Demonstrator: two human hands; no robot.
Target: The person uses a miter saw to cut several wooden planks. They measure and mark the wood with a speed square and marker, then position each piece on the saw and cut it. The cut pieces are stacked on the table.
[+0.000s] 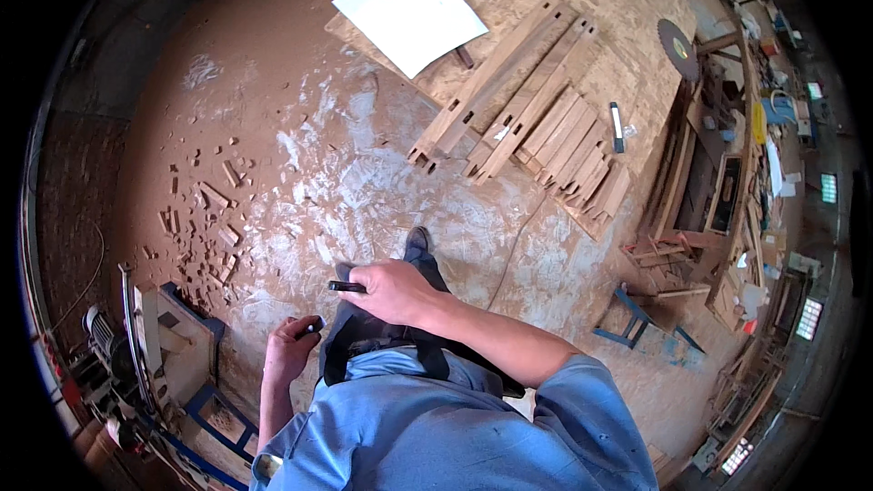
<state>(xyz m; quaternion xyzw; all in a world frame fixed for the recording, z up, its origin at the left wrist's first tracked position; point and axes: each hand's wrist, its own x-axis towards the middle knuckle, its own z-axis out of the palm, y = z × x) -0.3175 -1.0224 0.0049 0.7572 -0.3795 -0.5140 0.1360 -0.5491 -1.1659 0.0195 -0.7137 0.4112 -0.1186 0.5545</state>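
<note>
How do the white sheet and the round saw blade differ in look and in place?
The white sheet is flat, four-cornered and plain white; the round saw blade is a dark, toothed disc with a pale centre. The sheet lies at the board's far left end, the blade at its right edge. Both are thin, and neither hand touches them.

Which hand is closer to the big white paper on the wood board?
Right. The right hand, holding a dark pen, sits below the white sheet. The left hand is lower and further left, so farther.
</note>
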